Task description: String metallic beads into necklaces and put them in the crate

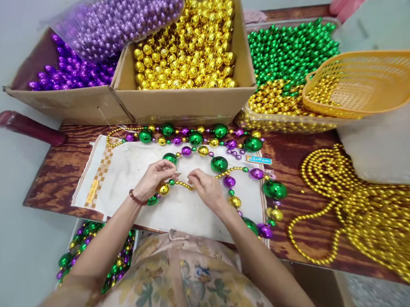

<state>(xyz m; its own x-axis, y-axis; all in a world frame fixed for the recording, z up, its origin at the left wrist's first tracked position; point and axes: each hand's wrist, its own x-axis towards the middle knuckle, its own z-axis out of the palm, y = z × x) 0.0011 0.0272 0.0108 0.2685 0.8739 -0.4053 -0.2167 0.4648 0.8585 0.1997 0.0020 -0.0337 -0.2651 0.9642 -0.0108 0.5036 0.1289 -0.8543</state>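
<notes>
Over a white cloth (130, 175) both hands pinch at one end of a bead necklace. My left hand (156, 176) is closed at the fingertips near a small green bead, and what it pinches is too fine to make out. A short run of small gold beads (183, 185) leads to my right hand (206, 185), whose fingers are closed on it. The necklace carries big green beads (219, 164), purple beads (230, 182) and gold beads (235, 201), and curves around the right side of the cloth. Another beaded strand (195, 138) lies along the cloth's far edge.
Cardboard boxes hold purple beads (53, 74) and gold beads (186, 53). Behind right, a plastic tub holds green beads (288, 43), with a yellow basket (360, 108) tilted on it. Gold bead strands (383, 222) cover the table's right side. Finished-looking strands (119, 263) fill a container below left.
</notes>
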